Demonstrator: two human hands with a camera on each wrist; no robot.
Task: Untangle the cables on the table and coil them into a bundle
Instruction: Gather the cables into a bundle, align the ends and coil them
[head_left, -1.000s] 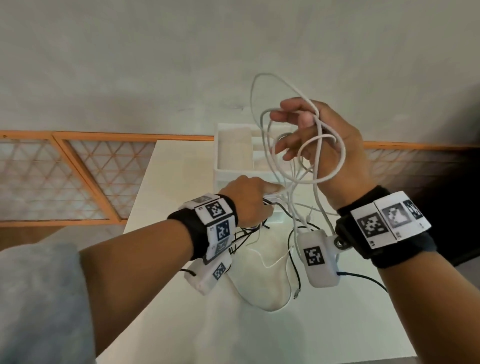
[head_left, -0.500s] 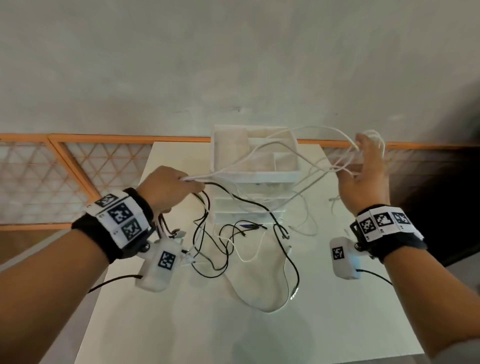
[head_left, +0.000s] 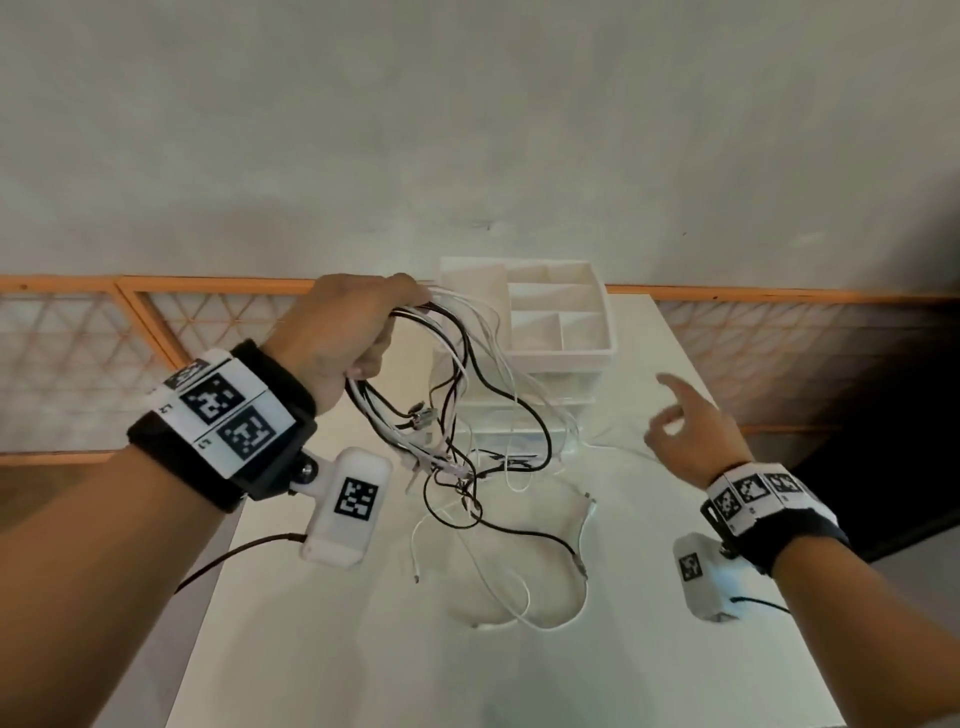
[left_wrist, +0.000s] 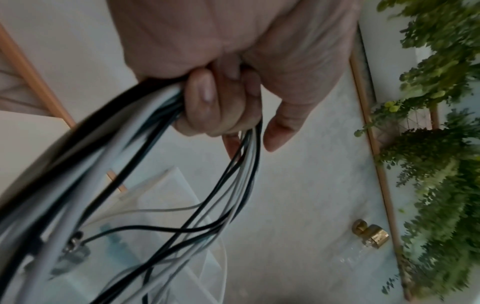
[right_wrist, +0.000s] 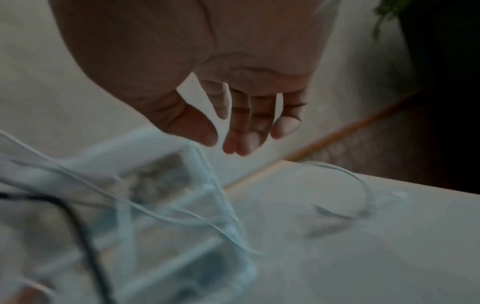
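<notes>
A bunch of black and white cables (head_left: 457, 395) hangs in loops from my left hand (head_left: 358, 332), raised above the left side of the white table (head_left: 363, 649). In the left wrist view my left hand (left_wrist: 221, 107) grips the cables (left_wrist: 207, 195) in a fist. Loose ends and loops (head_left: 498, 551) trail down onto the tabletop, some still knotted together. My right hand (head_left: 685, 431) hovers over the table's right side with fingers spread, holding nothing. The right wrist view shows the right hand (right_wrist: 233, 123) empty above thin white cables (right_wrist: 182, 209).
A white compartmented organiser (head_left: 550, 322) with drawers below stands at the back middle of the table. An orange-framed lattice railing (head_left: 130, 332) runs behind. In the left wrist view green foliage (left_wrist: 436, 144) and a brass fitting (left_wrist: 371, 236) show on a wall.
My left hand has risen and now holds the whole bunch of cables. My right hand has let go of the white loops and dropped lower, empty.
</notes>
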